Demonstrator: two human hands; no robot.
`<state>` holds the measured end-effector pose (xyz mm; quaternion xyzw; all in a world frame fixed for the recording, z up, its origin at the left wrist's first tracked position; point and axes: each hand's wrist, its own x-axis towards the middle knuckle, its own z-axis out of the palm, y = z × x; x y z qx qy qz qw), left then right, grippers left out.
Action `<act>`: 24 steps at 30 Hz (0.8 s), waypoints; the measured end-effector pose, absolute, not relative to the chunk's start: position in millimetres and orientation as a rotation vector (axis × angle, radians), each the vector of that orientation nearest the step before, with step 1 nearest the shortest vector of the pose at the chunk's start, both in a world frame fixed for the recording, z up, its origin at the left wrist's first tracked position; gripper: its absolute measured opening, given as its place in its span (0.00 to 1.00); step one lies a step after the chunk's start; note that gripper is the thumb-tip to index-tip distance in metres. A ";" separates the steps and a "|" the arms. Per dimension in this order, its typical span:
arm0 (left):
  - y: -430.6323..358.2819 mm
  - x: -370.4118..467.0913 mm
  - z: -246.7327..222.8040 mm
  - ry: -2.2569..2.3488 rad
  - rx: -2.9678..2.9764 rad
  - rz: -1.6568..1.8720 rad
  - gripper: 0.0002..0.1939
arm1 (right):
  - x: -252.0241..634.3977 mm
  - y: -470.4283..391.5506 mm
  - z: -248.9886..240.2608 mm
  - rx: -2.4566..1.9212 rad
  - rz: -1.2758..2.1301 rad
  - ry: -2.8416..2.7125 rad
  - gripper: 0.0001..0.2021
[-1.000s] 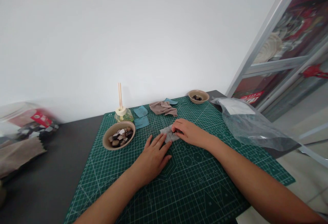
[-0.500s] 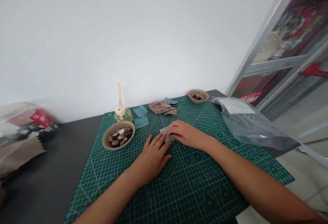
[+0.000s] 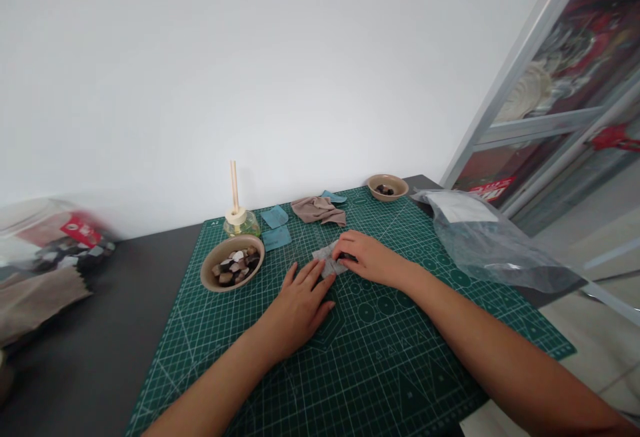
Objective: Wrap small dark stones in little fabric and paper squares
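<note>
Two bare forearms (image 3: pixel 470 340) converge from the near edge of the dark grey worktop (image 3: pixel 135 303). The left hand (image 3: pixel 297 310) lies palm-down, fingers spread; the right hand (image 3: pixel 367 257) curls toward its thumb.

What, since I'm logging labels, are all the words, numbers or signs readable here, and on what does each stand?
"A2": far-left corner of the green mat.
Red label at far left: blurred, unreadable.
Red sign at right: too blurred to read.
Lower blue sheet: faint print, too small.
Mat's printed shapes: marks too small.
</note>
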<state>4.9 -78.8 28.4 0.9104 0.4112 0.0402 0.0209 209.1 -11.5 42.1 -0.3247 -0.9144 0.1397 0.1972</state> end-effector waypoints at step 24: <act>-78.9 4.6 28.9 1.268 2.808 0.132 0.22 | 208.2 -10.8 42.0 -0.863 0.416 -2.550 0.06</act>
